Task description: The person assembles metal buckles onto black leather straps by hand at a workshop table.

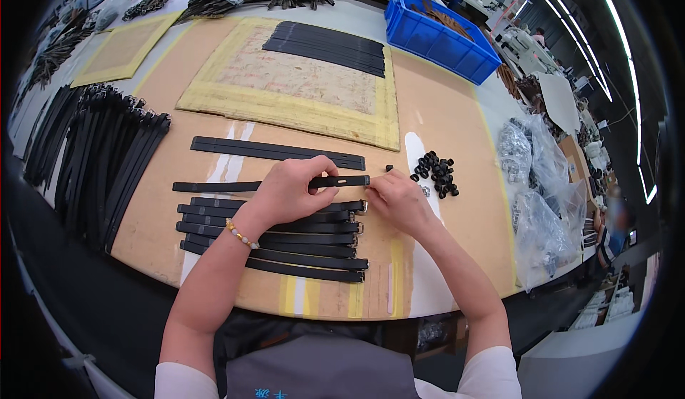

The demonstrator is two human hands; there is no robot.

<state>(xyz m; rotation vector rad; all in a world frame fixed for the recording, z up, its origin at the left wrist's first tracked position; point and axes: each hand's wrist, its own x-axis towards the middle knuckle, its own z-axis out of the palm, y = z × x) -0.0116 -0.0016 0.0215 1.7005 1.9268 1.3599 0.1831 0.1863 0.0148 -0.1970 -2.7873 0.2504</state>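
Observation:
My left hand (285,188), with a beaded bracelet at its wrist, grips a thin black strap (214,187) near its right end, where an oblong slot shows. My right hand (401,200) is pinched at that strap's tip; whatever lies between its fingertips is hidden. Below my left hand lies a row of several black straps with metal buckles (314,263) at their right ends. Above it rest two plain black straps (275,152), side by side. A pile of small black loops (437,174) sits just beyond my right hand, with one loose loop (389,168) apart from it.
A yellow-edged board (214,88) carries a batch of flat black straps (325,48). Bundled buckled straps (107,156) hang over the table's left edge. A blue crate (442,38) stands at the back right, and clear plastic bags (539,206) lie along the right side.

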